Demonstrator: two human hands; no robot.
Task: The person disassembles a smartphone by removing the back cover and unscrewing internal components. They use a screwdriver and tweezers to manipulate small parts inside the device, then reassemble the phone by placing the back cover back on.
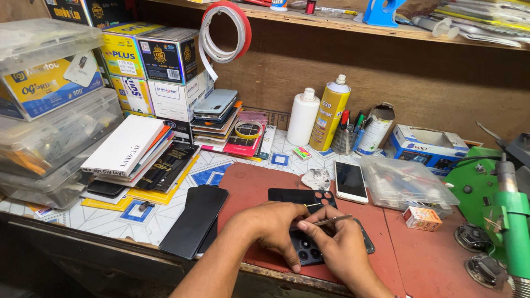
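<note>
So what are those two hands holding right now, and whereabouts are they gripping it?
The right hand pinches thin tweezers near their back end. The left hand presses on a black phone back cover at its lower part.

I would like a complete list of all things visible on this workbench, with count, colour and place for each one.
phone back cover: 1, black, on the red mat under both hands
tweezers: 1, metal, in the right hand
red mat: 1, front of the bench
white phone: 1, screen up, right of the cover
black panel: 1, left edge of the mat
spray can: 1, yellow, by the back wall
bottle: 1, white, left of the can
clear boxes: several, stacked far left
tape roll: 1, red and white, hanging above
green machine: 1, far right
left hand: pressing the cover
right hand: gripping the tweezers
</note>
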